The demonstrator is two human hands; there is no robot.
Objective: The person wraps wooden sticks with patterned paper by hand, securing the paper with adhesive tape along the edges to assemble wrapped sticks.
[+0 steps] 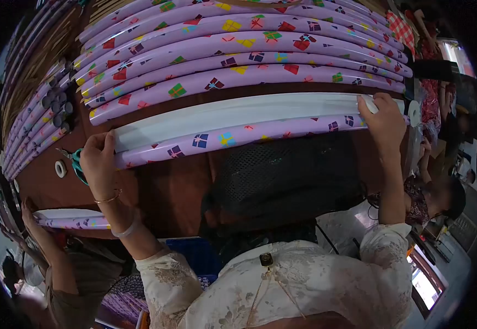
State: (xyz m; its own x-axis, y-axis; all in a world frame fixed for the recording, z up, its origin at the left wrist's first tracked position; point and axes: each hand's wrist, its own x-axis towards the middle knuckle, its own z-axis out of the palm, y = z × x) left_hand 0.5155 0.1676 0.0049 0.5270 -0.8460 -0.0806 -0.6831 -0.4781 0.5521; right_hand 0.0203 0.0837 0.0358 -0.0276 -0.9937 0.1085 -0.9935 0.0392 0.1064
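Observation:
A partly unrolled purple gift-print paper roll (194,143) lies across the brown table, its white inner side (222,112) facing up along the far edge. My left hand (98,159) pinches the paper's left end between thumb and fingers. At the right end, my right hand (384,123) is closed on the paper, with something small and white (369,104) by the thumb. Green-handled scissors (75,164) and a white tape roll (60,169) lie just left of my left hand.
Many purple rolls (238,49) lie side by side beyond the paper. A black mesh bag (288,175) is at the near edge. Left, a co-worker's hand (30,214) holds another sheet (71,219). More people and a tape roll (414,113) are at right.

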